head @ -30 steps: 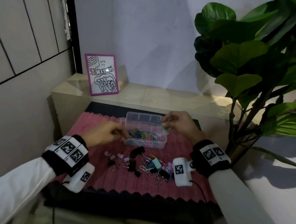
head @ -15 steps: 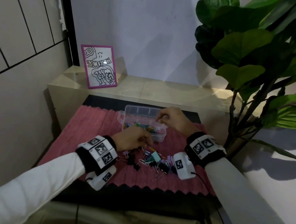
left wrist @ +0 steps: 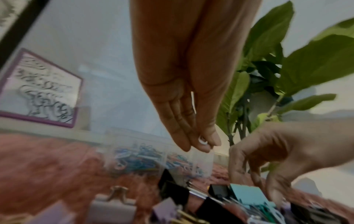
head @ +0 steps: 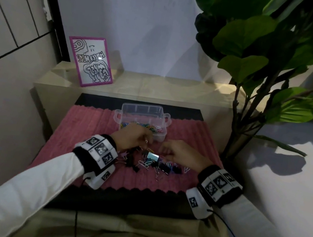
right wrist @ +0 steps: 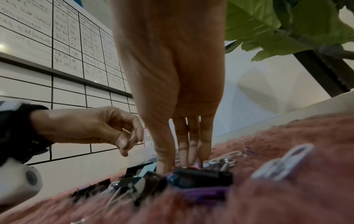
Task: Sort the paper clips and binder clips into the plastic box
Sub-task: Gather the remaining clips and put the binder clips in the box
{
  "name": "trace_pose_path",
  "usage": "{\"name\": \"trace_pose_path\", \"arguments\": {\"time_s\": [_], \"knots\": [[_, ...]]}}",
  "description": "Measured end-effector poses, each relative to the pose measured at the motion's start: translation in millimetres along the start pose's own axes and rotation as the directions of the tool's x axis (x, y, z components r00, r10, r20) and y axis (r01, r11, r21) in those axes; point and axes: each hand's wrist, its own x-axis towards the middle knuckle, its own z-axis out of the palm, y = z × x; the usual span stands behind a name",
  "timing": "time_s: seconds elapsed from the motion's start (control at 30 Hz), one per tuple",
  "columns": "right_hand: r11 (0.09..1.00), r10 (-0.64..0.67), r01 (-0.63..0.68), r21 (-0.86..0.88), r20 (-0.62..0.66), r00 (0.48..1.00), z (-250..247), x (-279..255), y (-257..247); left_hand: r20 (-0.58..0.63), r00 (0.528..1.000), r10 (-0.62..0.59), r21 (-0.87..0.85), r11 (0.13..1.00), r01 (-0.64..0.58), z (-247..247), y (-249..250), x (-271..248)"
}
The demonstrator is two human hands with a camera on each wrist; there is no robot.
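Note:
A clear plastic box (head: 127, 107) holding several coloured paper clips (head: 150, 127) stands at the back of the pink mat. In front of it lies a pile of binder clips and paper clips (head: 154, 164), with a teal binder clip (head: 153, 156) in the middle. My left hand (head: 145, 140) hovers between pile and box, and its thumb and fingers pinch a white paper clip (left wrist: 203, 141). My right hand (head: 161, 153) points down into the pile, fingertips (right wrist: 184, 160) touching clips beside a black binder clip (right wrist: 201, 177). What the fingertips hold, if anything, is hidden.
The pink ribbed mat (head: 89, 128) lies on a black pad on a low table. A framed drawing (head: 91, 62) leans on the ledge behind. A large leafy plant (head: 263, 53) stands at the right, its stem close to the mat's edge. A tiled wall is on the left.
My left hand went from beside the box to the pile and now holds a white paper clip. My right hand came back from the box down to the pile.

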Motion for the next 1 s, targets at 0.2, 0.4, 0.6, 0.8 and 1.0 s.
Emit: {"name": "trace_pose_path", "arguments": {"time_s": [0.2,0.4,0.6,0.8,1.0], "knots": [[0.993,0.096,-0.091,-0.071,0.061,0.994,0.6,13.6,-7.3,0.003,0.995,-0.103,-0.185,0.978,0.101,-6.5,-11.1,-13.7],[0.982,0.119,-0.12,0.147,0.017,0.993,-11.2,2.8,3.7,0.127,0.992,-0.011,-0.047,0.999,0.017,16.5,10.2,-1.7],[0.863,0.165,-0.042,0.504,-0.204,0.965,-30.6,-15.5,19.3,0.141,0.989,-0.034,0.157,0.988,0.011,35.3,24.4,12.4],[0.623,0.293,-0.016,0.782,-0.214,0.932,-29.7,-20.5,15.8,0.116,0.988,-0.1,0.164,0.983,0.08,38.9,23.4,10.1],[0.476,0.304,0.046,0.878,-0.214,0.928,-28.1,-16.3,12.8,0.163,0.972,-0.168,-0.236,0.95,0.204,16.8,9.8,2.3]]}}
